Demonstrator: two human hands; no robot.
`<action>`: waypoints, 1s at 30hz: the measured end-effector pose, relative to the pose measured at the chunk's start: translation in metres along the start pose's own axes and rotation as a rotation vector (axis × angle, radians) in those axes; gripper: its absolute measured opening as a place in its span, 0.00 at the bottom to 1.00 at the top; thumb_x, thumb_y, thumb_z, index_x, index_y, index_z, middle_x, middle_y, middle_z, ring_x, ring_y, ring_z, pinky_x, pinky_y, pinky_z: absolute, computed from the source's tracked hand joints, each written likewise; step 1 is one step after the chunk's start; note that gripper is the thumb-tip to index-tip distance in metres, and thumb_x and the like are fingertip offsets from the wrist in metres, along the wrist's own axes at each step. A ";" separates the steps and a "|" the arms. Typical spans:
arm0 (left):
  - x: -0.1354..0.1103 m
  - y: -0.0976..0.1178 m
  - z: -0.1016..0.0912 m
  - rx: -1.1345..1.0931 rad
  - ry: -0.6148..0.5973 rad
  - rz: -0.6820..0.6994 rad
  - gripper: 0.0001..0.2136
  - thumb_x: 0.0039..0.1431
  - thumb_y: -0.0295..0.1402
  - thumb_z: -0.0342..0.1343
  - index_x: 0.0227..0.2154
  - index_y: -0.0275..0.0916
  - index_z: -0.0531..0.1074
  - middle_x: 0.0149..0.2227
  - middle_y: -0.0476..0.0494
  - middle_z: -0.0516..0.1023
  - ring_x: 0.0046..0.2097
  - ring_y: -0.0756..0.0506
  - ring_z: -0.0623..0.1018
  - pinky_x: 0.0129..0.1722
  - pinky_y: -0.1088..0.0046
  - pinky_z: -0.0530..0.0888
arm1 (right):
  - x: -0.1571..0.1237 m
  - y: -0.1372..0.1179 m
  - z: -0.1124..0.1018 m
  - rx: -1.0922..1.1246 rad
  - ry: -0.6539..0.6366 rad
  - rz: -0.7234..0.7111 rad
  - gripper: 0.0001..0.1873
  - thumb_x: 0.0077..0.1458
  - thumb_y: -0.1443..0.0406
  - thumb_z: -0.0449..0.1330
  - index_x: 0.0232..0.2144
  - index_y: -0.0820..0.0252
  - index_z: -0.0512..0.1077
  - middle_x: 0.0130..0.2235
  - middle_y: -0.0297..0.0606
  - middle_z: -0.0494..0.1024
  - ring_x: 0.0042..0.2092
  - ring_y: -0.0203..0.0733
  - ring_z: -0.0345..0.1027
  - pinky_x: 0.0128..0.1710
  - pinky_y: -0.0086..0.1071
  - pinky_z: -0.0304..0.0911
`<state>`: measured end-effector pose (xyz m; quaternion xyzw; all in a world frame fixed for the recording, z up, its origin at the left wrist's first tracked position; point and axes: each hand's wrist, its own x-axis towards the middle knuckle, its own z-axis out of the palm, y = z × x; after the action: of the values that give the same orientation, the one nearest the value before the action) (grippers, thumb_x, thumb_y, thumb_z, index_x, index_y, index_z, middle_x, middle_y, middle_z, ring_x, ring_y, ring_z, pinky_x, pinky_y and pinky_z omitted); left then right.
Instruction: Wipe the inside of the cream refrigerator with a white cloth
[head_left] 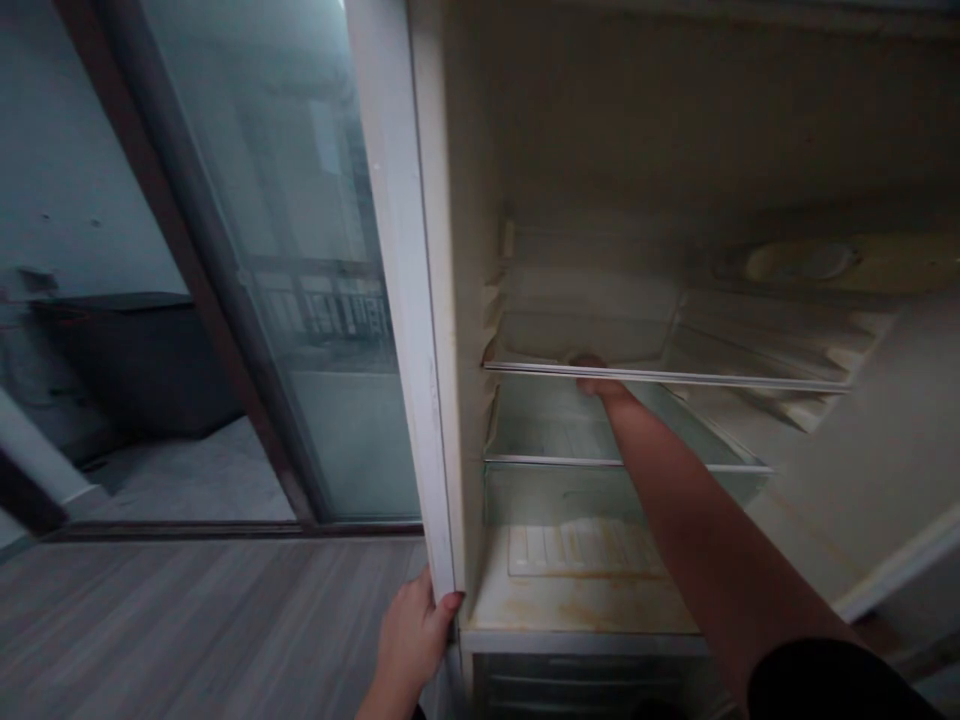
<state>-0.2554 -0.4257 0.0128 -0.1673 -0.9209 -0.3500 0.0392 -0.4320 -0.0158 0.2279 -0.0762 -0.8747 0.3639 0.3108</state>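
An old, stained refrigerator stands in front of me with its inside exposed. My left hand grips the lower part of its left side edge, thumb over the front and fingers round the outer side. My right arm reaches deep into the compartment. The right hand is at the upper glass shelf, partly behind that shelf's front edge. Its fingers are dim and blurred, so whether anything is in them cannot be made out. Below my forearm lies a lower glass shelf.
Yellow-brown stains mark the compartment floor. A lamp housing sits on the right inner wall. Under the compartment is a dark lower section. To the left are a sliding glass door, a dark covered box and a wood-look floor.
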 end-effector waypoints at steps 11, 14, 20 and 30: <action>0.002 0.002 -0.001 0.049 0.009 0.029 0.27 0.62 0.50 0.36 0.31 0.38 0.76 0.32 0.34 0.81 0.38 0.35 0.80 0.35 0.65 0.71 | -0.068 -0.097 0.063 -0.271 -0.672 -0.349 0.24 0.51 0.78 0.55 0.49 0.59 0.77 0.57 0.40 0.74 0.58 0.42 0.67 0.57 0.30 0.60; 0.002 0.004 -0.002 0.092 0.023 0.015 0.27 0.62 0.50 0.36 0.34 0.38 0.76 0.32 0.34 0.81 0.38 0.35 0.80 0.34 0.65 0.70 | -0.098 -0.107 0.040 -0.200 -0.721 -0.442 0.15 0.61 0.69 0.54 0.45 0.61 0.78 0.50 0.40 0.79 0.50 0.41 0.71 0.51 0.30 0.63; 0.001 0.009 -0.003 0.079 0.020 0.015 0.28 0.64 0.48 0.34 0.38 0.36 0.76 0.34 0.33 0.81 0.40 0.35 0.81 0.34 0.65 0.70 | -0.158 -0.109 0.006 -0.088 -0.484 -0.462 0.20 0.62 0.60 0.56 0.52 0.62 0.73 0.44 0.40 0.78 0.46 0.39 0.70 0.48 0.29 0.62; 0.001 0.011 -0.003 0.113 -0.002 0.003 0.26 0.66 0.46 0.35 0.41 0.35 0.76 0.39 0.30 0.82 0.42 0.34 0.81 0.37 0.65 0.70 | -0.190 -0.123 0.039 -0.469 -0.436 -0.363 0.24 0.64 0.54 0.48 0.53 0.62 0.72 0.56 0.55 0.70 0.59 0.57 0.62 0.57 0.47 0.59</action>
<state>-0.2528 -0.4197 0.0226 -0.1665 -0.9389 -0.2973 0.0481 -0.2928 -0.1959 0.1982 0.0905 -0.9793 0.1000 0.1509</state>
